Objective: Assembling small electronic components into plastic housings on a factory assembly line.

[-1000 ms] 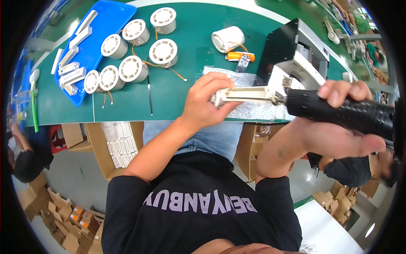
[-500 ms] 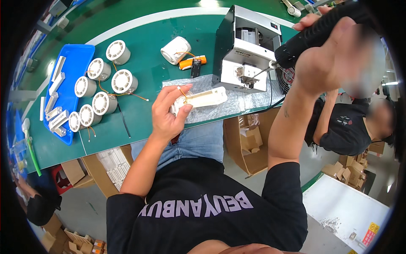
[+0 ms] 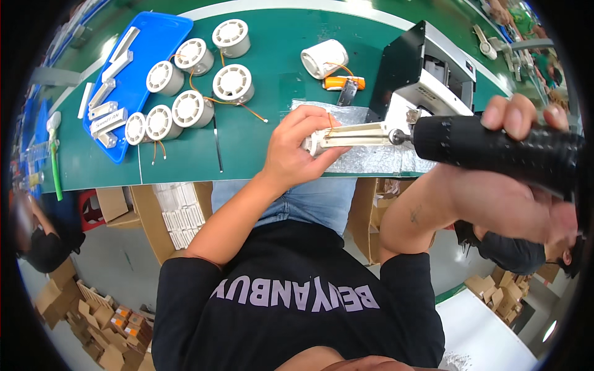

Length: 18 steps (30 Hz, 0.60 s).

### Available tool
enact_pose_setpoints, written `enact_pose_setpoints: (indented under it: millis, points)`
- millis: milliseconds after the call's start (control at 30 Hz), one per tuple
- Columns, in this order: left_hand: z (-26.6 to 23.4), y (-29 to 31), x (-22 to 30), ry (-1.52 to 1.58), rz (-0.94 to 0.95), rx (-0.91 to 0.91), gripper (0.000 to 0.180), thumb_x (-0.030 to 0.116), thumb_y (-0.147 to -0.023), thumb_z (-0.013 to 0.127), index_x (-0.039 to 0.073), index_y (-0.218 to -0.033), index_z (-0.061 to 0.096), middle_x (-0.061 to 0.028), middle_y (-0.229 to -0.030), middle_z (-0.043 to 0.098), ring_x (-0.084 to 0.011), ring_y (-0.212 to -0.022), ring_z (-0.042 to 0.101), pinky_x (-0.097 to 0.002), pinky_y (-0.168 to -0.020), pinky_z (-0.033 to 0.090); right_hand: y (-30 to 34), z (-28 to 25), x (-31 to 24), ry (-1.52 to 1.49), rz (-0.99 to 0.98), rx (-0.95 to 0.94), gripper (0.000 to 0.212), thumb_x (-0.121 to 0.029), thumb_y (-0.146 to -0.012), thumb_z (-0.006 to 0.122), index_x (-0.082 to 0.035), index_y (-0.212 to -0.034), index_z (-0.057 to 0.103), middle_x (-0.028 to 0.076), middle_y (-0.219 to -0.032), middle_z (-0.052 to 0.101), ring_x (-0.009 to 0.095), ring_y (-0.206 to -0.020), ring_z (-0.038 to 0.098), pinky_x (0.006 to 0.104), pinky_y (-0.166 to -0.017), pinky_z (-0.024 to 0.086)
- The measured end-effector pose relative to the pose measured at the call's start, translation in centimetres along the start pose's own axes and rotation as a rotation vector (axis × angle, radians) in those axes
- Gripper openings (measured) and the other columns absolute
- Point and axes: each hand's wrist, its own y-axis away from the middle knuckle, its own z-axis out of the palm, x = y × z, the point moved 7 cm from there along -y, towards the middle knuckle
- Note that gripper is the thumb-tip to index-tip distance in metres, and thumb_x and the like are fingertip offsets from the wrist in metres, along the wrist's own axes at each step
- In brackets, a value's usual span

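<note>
Between the fingers and thumb of my left hand (image 3: pixel 294 148) is a long white plastic handle half (image 3: pixel 362 136), held lengthwise over the table edge, with a thin orange wire at its left end. My right hand (image 3: pixel 523 204) is wrapped round a thick black electric screwdriver (image 3: pixel 482 143), lying nearly level. Its tip meets the right end of the handle half; whether a screw is there is too small to tell. Under them spreads a crinkled clear plastic sheet (image 3: pixel 365 162). Just behind the tip stands a black and white screw feeder machine (image 3: pixel 396 68), partly hidden by the screwdriver.
Several round white fan heads (image 3: pixel 235 83) with orange wires stand left on the green table (image 3: pixel 272 55). Beside them, a blue tray (image 3: pixel 164 28) bears white handle pieces. A white cup-like housing (image 3: pixel 325 59) lies near an orange battery (image 3: pixel 343 83). Open cardboard boxes (image 3: pixel 151 216) sit below the table edge.
My right hand has brought the screwdriver from the front of the feeder machine down and left to the end of the handle half. The view has turned, shifting the table things rightward.
</note>
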Motion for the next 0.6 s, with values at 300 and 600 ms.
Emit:
enact_pose_setpoints:
  millis: [300, 600]
  points:
    - [-0.1, 0.4, 0.0, 0.015, -0.004, -0.026, 0.035, 0.004, -0.067, 0.087, 0.001, -0.097, 0.067, -0.0119, -0.102, 0.065, -0.0237, -0.092, 0.066, -0.0331, -0.079, 0.054, -0.1, 1.5, 1.8, 0.106, -0.006, -0.036, 0.069, -0.063, -0.095, 0.046, 0.003, -0.115, 0.050, 0.023, -0.099, 0.051, 0.024, -0.065, 0.055, 0.0307, -0.045, 0.043]
    - [0.0, 0.0, 0.0, 0.024, -0.029, -0.050, 0.034, 0.006, -0.069, 0.085, 0.002, -0.098, 0.068, -0.0119, -0.102, 0.065, -0.0242, -0.093, 0.066, -0.0335, -0.081, 0.053, -0.8, 1.1, 1.5, 0.252, -0.051, -0.045, 0.066, -0.059, -0.100, 0.044, 0.005, -0.115, 0.049, 0.026, -0.095, 0.053, 0.026, -0.058, 0.057, 0.0303, -0.033, 0.044]
